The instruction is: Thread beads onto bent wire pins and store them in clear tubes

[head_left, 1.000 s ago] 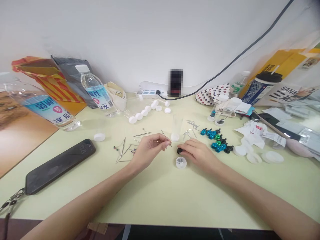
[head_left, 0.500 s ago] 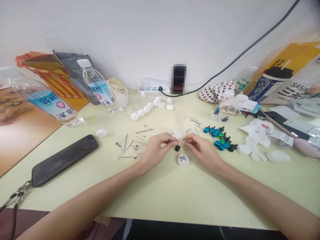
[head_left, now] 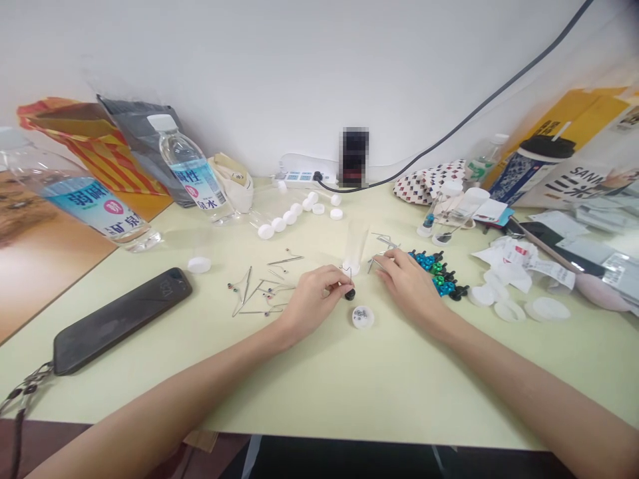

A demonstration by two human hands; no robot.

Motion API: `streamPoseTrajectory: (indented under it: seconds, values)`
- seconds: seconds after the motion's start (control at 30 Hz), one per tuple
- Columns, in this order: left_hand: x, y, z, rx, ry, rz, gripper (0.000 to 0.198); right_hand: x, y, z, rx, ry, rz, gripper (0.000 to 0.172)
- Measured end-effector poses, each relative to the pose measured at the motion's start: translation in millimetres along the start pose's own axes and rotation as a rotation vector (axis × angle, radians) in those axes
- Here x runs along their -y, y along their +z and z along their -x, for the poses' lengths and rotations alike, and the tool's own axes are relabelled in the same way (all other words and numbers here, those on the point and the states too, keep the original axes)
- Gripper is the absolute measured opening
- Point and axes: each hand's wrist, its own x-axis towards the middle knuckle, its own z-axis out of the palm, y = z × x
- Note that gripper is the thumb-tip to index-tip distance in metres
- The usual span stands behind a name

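Bright even light, faint soft shadows, wide-angle bending at edges

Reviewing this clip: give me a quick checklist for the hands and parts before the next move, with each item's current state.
Left hand pinching the thin metal pin: ok.
Black knob fitted on that pin: cannot tell, the fingertips crowd it.
Right hand gripping one of the bent metal pins: cannot tell.
White cap of small parts upright, clear of both hands: ok.
Clear plastic tube standing upright: ok.
Blue and green knobs grouped beyond the right hand: ok.
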Motion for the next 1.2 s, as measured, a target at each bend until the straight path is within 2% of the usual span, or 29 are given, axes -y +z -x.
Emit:
streamPoseTrajectory:
  seconds: [0.13, 0.33, 0.4, 0.5, 0.6, 0.7, 0.83, 1.03, 1.2]
  values:
    - [-1, 0.8, 1, 0.01, -0.013, -0.008, 0.019, 2, -1, 0, 0.029, -0.128, 0.078, 0.034]
    - [1, -4.7, 6, 0.008, -0.039, -0.138, 0.015, -8, -7, -3, 0.067, -0.252, 0.121, 0.023]
    - [3, -8.3, 9, -0.032, 0.039, -0.253, 0.021, -12, -8, -4, 0.058, -0.252, 0.126, 0.019]
    - [2, -10.3, 15, -0.086, 0.254, -0.391, 0.026, -18, -8, -6, 0.051, -0.253, 0.116, 0.016]
    - [-4, -5.2, 23, -0.022, 0.363, -0.453, 0.033, -18, -7, -5, 0.058, -0.283, 0.109, 0.016]
    - [-9, 4.4, 29, 0.11, 0.298, -0.472, 0.043, -14, -8, -4, 0.092, -0.298, 0.142, 0.018]
    - [-8, 14.2, 31, 0.231, 0.185, -0.51, 0.043, -9, -11, -3, 0.109, -0.298, 0.206, 0.019]
    - [-7, 15.6, 28, 0.258, 0.124, -0.427, 0.023, -11, -12, 0, 0.141, -0.271, 0.147, 0.02]
    - [-10, 12.4, 27, 0.257, 0.107, -0.28, 0.016, -9, -22, 6, 0.158, -0.095, -0.157, 0.014]
